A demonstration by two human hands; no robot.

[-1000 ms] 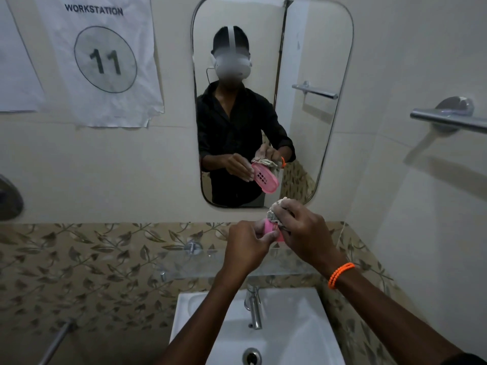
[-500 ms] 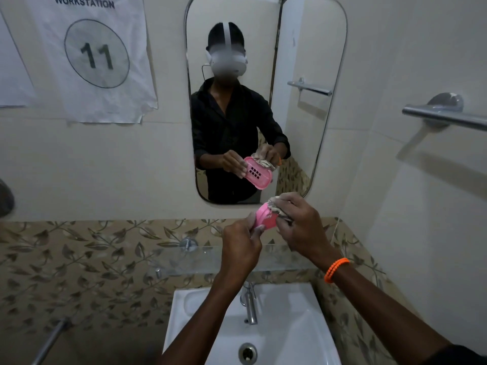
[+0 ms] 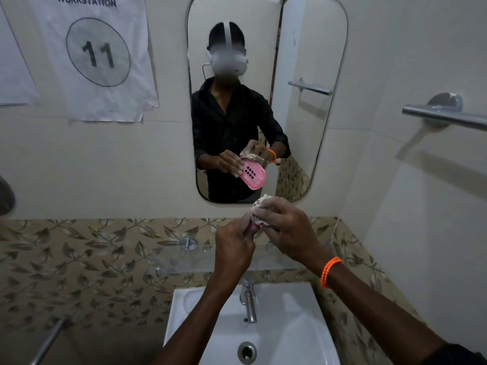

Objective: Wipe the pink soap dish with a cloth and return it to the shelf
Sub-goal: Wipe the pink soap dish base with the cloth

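My left hand [image 3: 233, 246] grips the pink soap dish [image 3: 255, 227] above the glass shelf [image 3: 163, 255]; only a sliver of pink shows between my hands. My right hand [image 3: 287, 227], with an orange band on its wrist, holds a bunched pale cloth [image 3: 261, 202] pressed against the dish. In the mirror [image 3: 303, 114] the reflection shows the dish's slotted pink underside tilted, with the cloth at its upper end.
A white sink [image 3: 292, 338] with a chrome tap [image 3: 249, 304] lies below my arms. A metal towel bar [image 3: 445, 117] juts from the right wall. Another bar [image 3: 50, 341] is at lower left. Paper signs hang on the left wall.
My hands have closed together, so less of the pink dish shows than half a second ago. The cloth has shifted along the dish, and the dish's tilt in the reflection has changed.
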